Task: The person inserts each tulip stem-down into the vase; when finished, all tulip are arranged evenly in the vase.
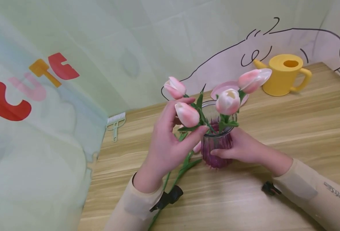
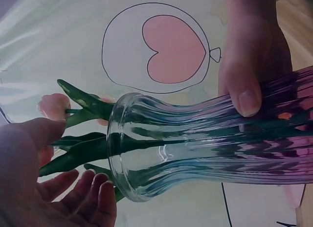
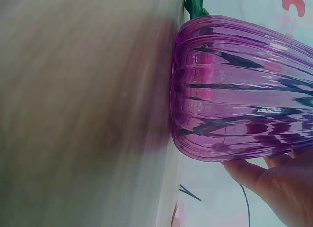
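A glass vase [image 1: 217,147], clear at the rim and purple below, stands on the table holding several pink-and-white tulips. My right hand [image 1: 246,146] grips its side, with the thumb across the front. The right wrist view shows the vase's ribbed purple base [image 3: 220,90] on the tabletop. At the left of the rim, my left hand [image 1: 170,138] curls its thumb and fingers around a tulip [image 1: 187,114]. In the left wrist view, those fingers are by the green leaves [image 2: 80,156] just outside the rim, and stems run down inside the glass.
Behind the vase are a pink plate-like object [image 1: 227,86] and, to the right, a yellow watering can [image 1: 282,75]. A small pale green brush [image 1: 116,125] lies by the table's left edge. More green stems [image 1: 184,168] lie on the table beneath my left forearm.
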{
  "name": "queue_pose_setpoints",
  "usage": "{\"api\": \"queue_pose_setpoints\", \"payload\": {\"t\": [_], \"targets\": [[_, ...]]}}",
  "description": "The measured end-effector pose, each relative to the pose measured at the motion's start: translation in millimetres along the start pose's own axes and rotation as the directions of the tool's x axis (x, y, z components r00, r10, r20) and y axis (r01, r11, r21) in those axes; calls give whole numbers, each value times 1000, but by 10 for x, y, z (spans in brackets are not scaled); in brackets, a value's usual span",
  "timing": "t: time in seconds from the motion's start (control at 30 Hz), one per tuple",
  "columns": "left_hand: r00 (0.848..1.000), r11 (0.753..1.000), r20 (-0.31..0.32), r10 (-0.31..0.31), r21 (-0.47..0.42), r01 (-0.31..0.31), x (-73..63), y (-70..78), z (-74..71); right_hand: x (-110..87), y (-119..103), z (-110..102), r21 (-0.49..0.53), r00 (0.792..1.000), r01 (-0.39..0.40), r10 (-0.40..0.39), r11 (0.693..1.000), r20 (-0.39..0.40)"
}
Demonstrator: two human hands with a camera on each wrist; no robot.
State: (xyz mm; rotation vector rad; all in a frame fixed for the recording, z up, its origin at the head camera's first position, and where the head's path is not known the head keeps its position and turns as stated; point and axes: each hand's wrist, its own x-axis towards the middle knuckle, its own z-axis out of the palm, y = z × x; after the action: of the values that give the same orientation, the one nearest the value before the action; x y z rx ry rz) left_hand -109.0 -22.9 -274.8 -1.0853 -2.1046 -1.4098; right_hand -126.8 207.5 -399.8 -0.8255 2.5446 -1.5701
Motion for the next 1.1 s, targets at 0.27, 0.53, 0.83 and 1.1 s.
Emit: {"api": "queue_pose_setpoints", "payload": {"t": [0.27,0.53,0.83,1.1], "targets": [[996,995,-8,-92,39,92,-209,-183,-159,10,-34,15,-2,1000,-17,17,1000,0],[980,974,67,-186,143,176,-498,-360,-391,15,-5,10,21,1000,2,-3,1000,5],[802,725,141,-581,537,431,-1073,-703,-493,29,-19,18,17,1000,-3,3,1000,6],[481,539,343,-807,762,360,-1397,-830,-573,12,-22,1,-1,1000,12,-12,1000,-16]]}}
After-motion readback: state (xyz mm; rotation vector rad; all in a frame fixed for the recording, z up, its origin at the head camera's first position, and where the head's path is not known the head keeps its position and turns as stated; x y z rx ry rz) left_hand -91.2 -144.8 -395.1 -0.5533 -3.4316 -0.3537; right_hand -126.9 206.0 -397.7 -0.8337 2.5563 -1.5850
